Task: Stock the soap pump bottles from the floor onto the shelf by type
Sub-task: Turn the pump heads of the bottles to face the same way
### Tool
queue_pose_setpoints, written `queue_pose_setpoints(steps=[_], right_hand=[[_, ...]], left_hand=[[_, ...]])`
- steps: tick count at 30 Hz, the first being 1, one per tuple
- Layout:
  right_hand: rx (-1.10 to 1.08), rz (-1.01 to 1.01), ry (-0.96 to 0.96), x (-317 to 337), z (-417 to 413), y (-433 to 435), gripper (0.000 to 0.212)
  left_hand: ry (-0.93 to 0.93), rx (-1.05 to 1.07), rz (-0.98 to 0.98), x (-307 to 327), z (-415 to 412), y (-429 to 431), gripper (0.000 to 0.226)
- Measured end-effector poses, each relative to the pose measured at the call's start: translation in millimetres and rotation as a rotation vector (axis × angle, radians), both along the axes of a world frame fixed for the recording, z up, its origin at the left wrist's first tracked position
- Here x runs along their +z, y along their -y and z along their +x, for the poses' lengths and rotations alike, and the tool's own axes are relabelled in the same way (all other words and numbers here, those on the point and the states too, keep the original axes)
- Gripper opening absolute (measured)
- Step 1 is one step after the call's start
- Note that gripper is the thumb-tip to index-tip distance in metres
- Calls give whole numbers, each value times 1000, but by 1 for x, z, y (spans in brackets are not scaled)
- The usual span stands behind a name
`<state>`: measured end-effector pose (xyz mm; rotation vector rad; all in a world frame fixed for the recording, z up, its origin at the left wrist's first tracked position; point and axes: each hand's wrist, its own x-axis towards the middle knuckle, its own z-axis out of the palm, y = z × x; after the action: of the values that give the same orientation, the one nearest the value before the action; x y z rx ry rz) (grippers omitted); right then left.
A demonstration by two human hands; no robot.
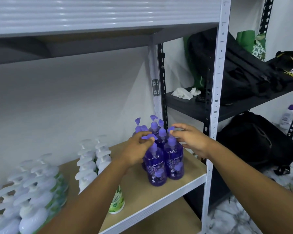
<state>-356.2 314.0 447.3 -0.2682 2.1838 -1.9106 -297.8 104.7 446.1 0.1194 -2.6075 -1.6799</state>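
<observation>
The purple bottles (pixel 159 149) stood in a tight cluster at the right end of the shelf board (pixel 159 196). They were clear violet bodies with lilac pumps, and the two at the front showed a "guardian" label with a flower print. The left hand (pixel 137 149) pinched the pump nozzle of the front-left purple bottle (pixel 155 168) between curled fingers and thumb. The right hand (pixel 189 141) had its fingers curled over the pump head of the front-right purple bottle (pixel 174 159), the thumb lower down beside the neck.

Both front bottles stood upright, a little back from the board's white front lip. The right one was near the white upright post (pixel 213 115). Bare board lay open between the purple cluster and the white pump bottles (pixel 91 162), which ran in rows front to back. More white-pumped bottles (pixel 32 183) crowded the far left. One green-labelled bottle (pixel 117 200) stood close to the front edge, partly behind the left forearm.

Past the post, a black shelf unit (pixel 193 105) held a black bag (pixel 235 73) and crumpled tissue (pixel 182 93). A dark backpack (pixel 255 141) sat on the marbled floor (pixel 235 217) below.
</observation>
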Motion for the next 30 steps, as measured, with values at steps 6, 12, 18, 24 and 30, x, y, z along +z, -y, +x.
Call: queue_pose_setpoints(steps=[6, 12, 18, 24, 30], right_hand=[[-32, -12, -31, -6, -1, 1, 33], [-26, -53, -37, -9, -2, 1, 31], [-18, -53, -42, -10, -3, 1, 30], [-6, -57, -40, -11, -5, 1, 32], [4, -38, -26, -7, -4, -1, 36]], left_hand=[[-59, 110, -39, -3, -9, -12, 26], [-100, 184, -106, -6, -14, -22, 27], [-123, 197, -97, -8, -15, -28, 27], [-128, 204, -102, -5, -11, -31, 27], [-143, 212, -95, -3, -6, -30, 32]])
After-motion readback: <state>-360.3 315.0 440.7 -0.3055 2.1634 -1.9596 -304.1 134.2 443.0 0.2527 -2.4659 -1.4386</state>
